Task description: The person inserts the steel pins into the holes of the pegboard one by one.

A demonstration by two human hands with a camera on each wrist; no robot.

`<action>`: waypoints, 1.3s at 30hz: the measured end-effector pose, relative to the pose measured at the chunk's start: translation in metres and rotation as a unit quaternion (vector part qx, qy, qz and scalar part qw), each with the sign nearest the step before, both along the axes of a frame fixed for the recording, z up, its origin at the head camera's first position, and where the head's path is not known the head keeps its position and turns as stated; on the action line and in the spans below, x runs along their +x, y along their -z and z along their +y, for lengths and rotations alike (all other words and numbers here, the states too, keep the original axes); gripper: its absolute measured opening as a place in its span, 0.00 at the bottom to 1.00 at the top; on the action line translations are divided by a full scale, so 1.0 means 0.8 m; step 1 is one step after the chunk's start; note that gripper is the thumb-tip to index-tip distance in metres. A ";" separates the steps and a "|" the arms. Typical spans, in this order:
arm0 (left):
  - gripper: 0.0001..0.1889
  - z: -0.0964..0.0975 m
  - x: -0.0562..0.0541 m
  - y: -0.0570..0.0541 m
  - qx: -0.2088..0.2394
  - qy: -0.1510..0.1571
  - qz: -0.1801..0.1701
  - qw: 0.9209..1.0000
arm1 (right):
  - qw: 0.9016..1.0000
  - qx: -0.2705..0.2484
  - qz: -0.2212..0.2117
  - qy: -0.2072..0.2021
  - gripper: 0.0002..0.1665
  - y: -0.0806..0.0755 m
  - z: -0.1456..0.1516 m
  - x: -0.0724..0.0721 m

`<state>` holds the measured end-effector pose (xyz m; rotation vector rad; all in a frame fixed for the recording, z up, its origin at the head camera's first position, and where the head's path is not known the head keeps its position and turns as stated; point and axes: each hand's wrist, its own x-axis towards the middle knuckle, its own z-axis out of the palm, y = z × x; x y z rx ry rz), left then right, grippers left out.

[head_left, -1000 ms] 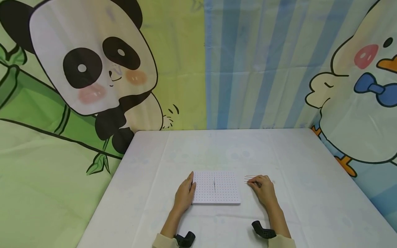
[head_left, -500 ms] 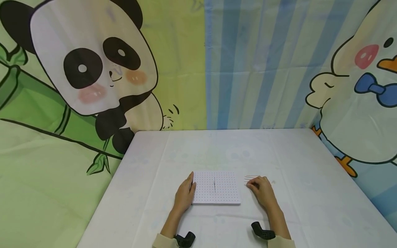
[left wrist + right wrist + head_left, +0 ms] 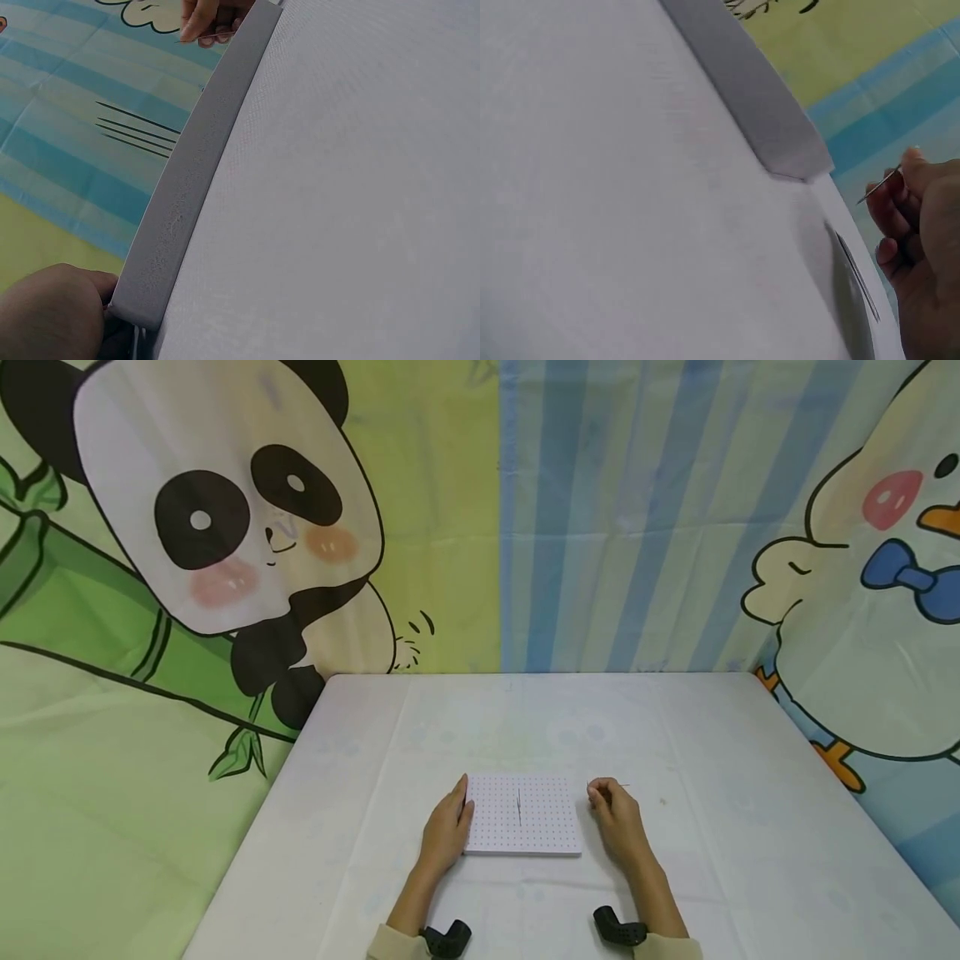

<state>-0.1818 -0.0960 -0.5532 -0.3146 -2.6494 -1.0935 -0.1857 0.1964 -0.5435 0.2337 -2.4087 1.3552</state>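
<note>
Right grip (image 3: 618, 820), shift: has come leftward over the last half second, now nearer the right edge of the pegboard (image 3: 547, 831); pegboard and left grip (image 3: 444, 835) have kept their places.
Left grip: thumb and fingers set close together on the pegboard's left edge, holding it.
Pegboard: white, dotted in rows, flat on the table (image 3: 525, 727), between the two grips. Judged light and stiff, apt to slide; best held by a side edge, clear of the dots.
Standing pins (image 3: 519, 807): thin, dark, near the pegboard's middle; four, if the dark lines in the left wrist view are these. Judged easily knocked by a stray finger.
Held pin (image 3: 878, 185): slim, metallic-looking, right of the pegboard, raised and slanted. Judged very light, stiff, smooth enough to roll or slip; best pinched near one end, point left free.
Right grip, state: thumb and forefinger closed on the held pin, other fingers curled.
Loose pins (image 3: 859, 277): lying on the table by the right grip, partly hidden; count cannot be told. Judged awkward to lift; best taken at an end.
</note>
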 end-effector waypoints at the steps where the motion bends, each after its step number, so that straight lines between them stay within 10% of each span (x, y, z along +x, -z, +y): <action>1: 0.26 0.000 0.000 0.000 0.000 0.001 0.002 1.000 | 1.000 -0.016 0.002 -0.002 0.08 0.000 -0.005 -0.001; 14: 0.26 -0.001 -0.003 0.003 -0.004 -0.002 -0.003 1.000 | 0.988 -0.138 0.051 -0.035 0.07 -0.002 -0.073 -0.014; 39: 0.26 -0.001 -0.002 0.001 -0.007 0.001 0.004 1.000 | 0.977 0.010 0.203 -0.068 0.08 0.001 -0.107 -0.027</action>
